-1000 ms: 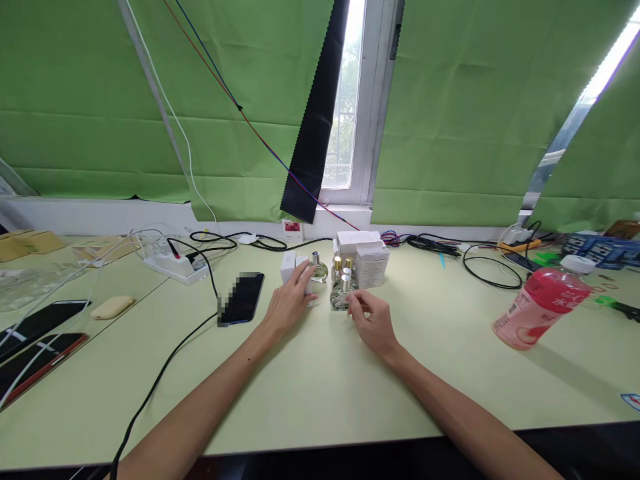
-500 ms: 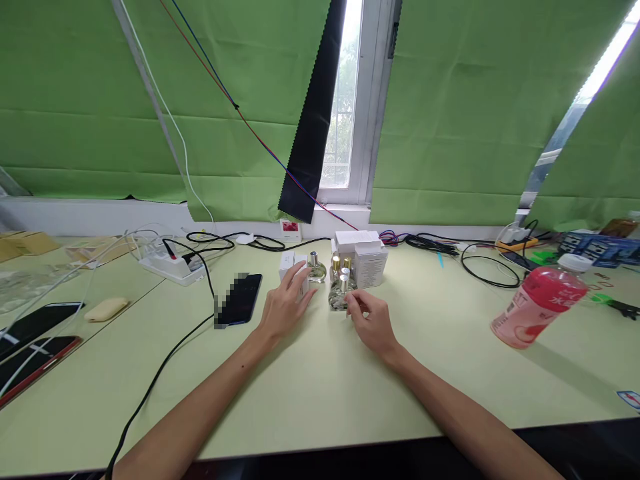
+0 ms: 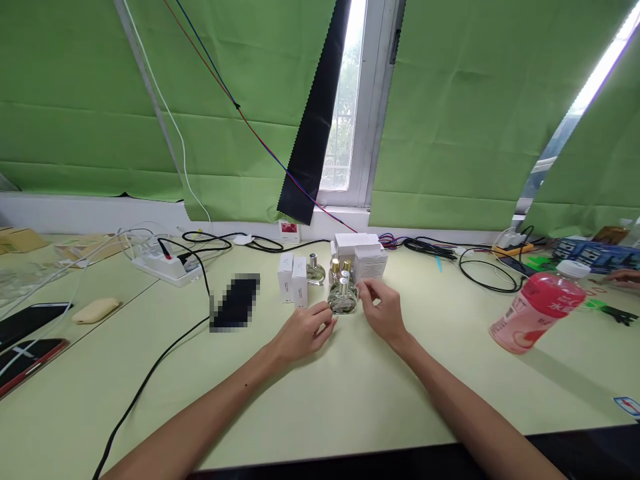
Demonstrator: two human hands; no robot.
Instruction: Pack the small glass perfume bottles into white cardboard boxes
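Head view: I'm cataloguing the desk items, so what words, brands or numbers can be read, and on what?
No text can be read outright.
Pink bottle: white characters on the label, too blurred to read.
White boxes: faint print, too small.
Card on the sill: print too small.
Sticker at the desk edge: blurred.

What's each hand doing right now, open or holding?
Left hand: loosely curled, empty, fingers by the front perfume bottle.
Right hand: fingers pinched beside that bottle; grip cannot be told.
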